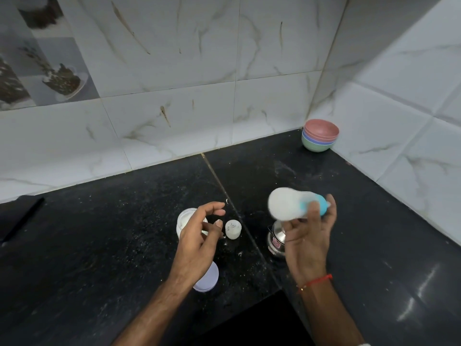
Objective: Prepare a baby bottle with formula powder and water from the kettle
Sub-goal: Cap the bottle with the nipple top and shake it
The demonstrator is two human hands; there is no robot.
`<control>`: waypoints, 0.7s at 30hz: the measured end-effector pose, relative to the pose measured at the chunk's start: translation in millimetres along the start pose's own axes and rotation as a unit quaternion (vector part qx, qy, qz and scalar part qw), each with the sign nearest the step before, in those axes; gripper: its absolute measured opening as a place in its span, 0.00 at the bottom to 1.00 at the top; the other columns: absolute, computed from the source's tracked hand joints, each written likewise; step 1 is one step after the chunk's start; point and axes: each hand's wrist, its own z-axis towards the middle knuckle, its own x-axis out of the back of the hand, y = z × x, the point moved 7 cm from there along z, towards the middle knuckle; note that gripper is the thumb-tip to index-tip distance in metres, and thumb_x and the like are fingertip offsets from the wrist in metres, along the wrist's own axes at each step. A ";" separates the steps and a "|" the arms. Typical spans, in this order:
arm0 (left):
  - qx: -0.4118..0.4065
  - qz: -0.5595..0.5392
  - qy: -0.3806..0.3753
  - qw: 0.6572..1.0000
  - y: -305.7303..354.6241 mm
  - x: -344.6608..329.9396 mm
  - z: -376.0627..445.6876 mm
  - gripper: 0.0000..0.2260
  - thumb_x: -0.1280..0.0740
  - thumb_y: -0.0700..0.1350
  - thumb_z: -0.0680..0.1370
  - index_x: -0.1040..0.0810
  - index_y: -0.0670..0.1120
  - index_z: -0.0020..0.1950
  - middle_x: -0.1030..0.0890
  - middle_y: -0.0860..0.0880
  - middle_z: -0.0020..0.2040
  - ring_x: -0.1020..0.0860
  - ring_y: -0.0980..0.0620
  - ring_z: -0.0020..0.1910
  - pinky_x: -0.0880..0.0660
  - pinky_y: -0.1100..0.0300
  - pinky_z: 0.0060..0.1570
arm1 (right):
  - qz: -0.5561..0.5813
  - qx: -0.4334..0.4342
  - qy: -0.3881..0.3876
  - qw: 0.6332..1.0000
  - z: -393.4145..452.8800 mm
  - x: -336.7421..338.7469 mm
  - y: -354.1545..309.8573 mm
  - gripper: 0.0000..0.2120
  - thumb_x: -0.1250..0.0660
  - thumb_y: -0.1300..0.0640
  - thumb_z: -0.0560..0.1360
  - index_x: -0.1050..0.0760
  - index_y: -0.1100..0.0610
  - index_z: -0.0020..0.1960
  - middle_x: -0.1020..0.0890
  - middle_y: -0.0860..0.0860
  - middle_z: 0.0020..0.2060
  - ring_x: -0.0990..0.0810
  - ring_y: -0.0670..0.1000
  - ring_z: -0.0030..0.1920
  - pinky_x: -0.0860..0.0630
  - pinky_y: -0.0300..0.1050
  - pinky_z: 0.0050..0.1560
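Note:
My right hand (pixel 309 236) grips a baby bottle (pixel 287 204) with a turquoise collar, held tilted on its side above the counter; it looks milky white and motion-blurred. My left hand (pixel 199 233) hovers with fingers apart and holds nothing, just above an open white formula jar (pixel 185 217). A small clear bottle cap (pixel 233 229) stands on the counter right of that jar. A pale lilac lid (pixel 208 280) lies under my left wrist. A steel kettle-like vessel (pixel 275 242) sits behind my right hand, mostly hidden.
The black granite counter (pixel 124 245) meets tiled walls at the back and right. A stack of coloured bowls (pixel 320 136) sits in the far corner. A dark flat object (pixel 17 218) lies at the left edge. White powder specks dot the counter.

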 end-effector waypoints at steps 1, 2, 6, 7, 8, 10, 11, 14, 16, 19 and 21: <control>0.000 -0.002 -0.001 1.000 -0.2 -0.1 0.1 0.15 0.33 0.38 0.83 0.21 0.56 0.65 0.16 0.58 0.58 0.16 0.53 0.43 0.23 0.69 0.42 | 0.012 -0.013 0.000 1.000 0.6 -0.4 3.2 0.33 0.31 0.54 0.78 0.40 0.42 0.78 0.22 0.54 0.64 0.15 0.51 0.53 0.16 0.48 0.43; 0.000 -0.002 -0.004 1.000 -0.5 -0.6 0.1 0.16 0.33 0.38 0.83 0.21 0.57 0.65 0.16 0.58 0.58 0.16 0.52 0.43 0.23 0.68 0.42 | -0.011 -0.035 -0.030 0.999 -1.5 -3.6 9.0 0.36 0.28 0.54 0.76 0.40 0.41 0.78 0.21 0.54 0.62 0.15 0.51 0.52 0.15 0.49 0.44; -0.007 0.004 -0.007 1.000 1.0 0.3 1.4 0.16 0.33 0.38 0.83 0.21 0.57 0.64 0.16 0.57 0.58 0.17 0.51 0.43 0.23 0.69 0.42 | -0.115 -0.027 -0.113 0.987 -13.9 -18.7 8.7 0.43 0.20 0.61 0.70 0.37 0.42 0.77 0.16 0.51 0.50 0.16 0.49 0.46 0.15 0.48 0.44; -0.006 0.004 -0.005 1.000 0.7 1.2 2.4 0.16 0.33 0.38 0.83 0.21 0.57 0.64 0.16 0.58 0.58 0.17 0.52 0.44 0.23 0.70 0.42 | -0.077 -0.013 -0.066 0.995 -7.3 -12.4 3.8 0.39 0.23 0.59 0.73 0.38 0.43 0.77 0.17 0.51 0.53 0.16 0.48 0.47 0.16 0.46 0.42; -0.004 0.003 -0.002 1.000 0.7 2.0 2.8 0.16 0.33 0.38 0.83 0.21 0.57 0.65 0.17 0.58 0.58 0.16 0.52 0.44 0.24 0.70 0.42 | -0.031 -0.005 -0.025 0.999 -0.1 -6.0 0.1 0.36 0.26 0.57 0.75 0.39 0.43 0.77 0.19 0.51 0.57 0.16 0.48 0.49 0.16 0.45 0.41; -0.004 0.000 -0.003 1.000 0.1 1.7 2.9 0.16 0.33 0.38 0.83 0.21 0.57 0.65 0.16 0.58 0.58 0.16 0.52 0.44 0.23 0.70 0.42 | -0.023 -0.007 -0.018 1.000 4.5 -6.8 -1.6 0.37 0.27 0.55 0.76 0.41 0.42 0.78 0.22 0.52 0.60 0.16 0.49 0.51 0.17 0.45 0.42; -0.005 0.003 -0.007 1.000 -0.4 0.8 2.7 0.16 0.33 0.38 0.83 0.21 0.57 0.65 0.16 0.58 0.58 0.17 0.51 0.43 0.23 0.69 0.42 | -0.066 -0.019 -0.060 0.996 2.1 -11.6 3.1 0.39 0.25 0.57 0.74 0.40 0.42 0.78 0.20 0.52 0.57 0.16 0.48 0.50 0.16 0.45 0.44; -0.010 0.007 -0.012 1.000 -0.1 -1.6 2.8 0.17 0.33 0.37 0.83 0.21 0.57 0.65 0.16 0.58 0.57 0.18 0.52 0.43 0.23 0.68 0.41 | -0.157 -0.022 -0.172 0.972 -15.7 -28.9 8.3 0.43 0.24 0.63 0.71 0.39 0.42 0.78 0.15 0.51 0.50 0.16 0.50 0.49 0.16 0.48 0.50; -0.010 0.007 -0.008 1.000 0.3 -0.2 3.8 0.16 0.33 0.37 0.83 0.21 0.57 0.65 0.16 0.57 0.57 0.17 0.52 0.43 0.23 0.68 0.41 | -0.092 0.002 -0.096 0.991 -1.8 -16.5 0.5 0.38 0.27 0.60 0.73 0.38 0.44 0.78 0.16 0.48 0.51 0.17 0.50 0.48 0.16 0.45 0.43; -0.007 0.004 -0.005 1.000 -1.0 1.7 3.5 0.16 0.34 0.38 0.83 0.21 0.56 0.65 0.17 0.57 0.58 0.16 0.51 0.43 0.22 0.69 0.43 | -0.034 0.014 -0.020 0.999 9.4 -6.7 -6.7 0.36 0.30 0.53 0.75 0.41 0.42 0.78 0.18 0.47 0.51 0.18 0.49 0.44 0.20 0.42 0.34; -0.007 0.008 -0.008 1.000 -2.4 1.1 3.5 0.16 0.33 0.38 0.83 0.21 0.57 0.65 0.17 0.58 0.57 0.16 0.51 0.44 0.22 0.68 0.43 | -0.127 -0.014 -0.104 0.986 -0.6 -14.5 3.3 0.40 0.26 0.59 0.72 0.40 0.42 0.79 0.18 0.50 0.52 0.17 0.47 0.47 0.17 0.44 0.43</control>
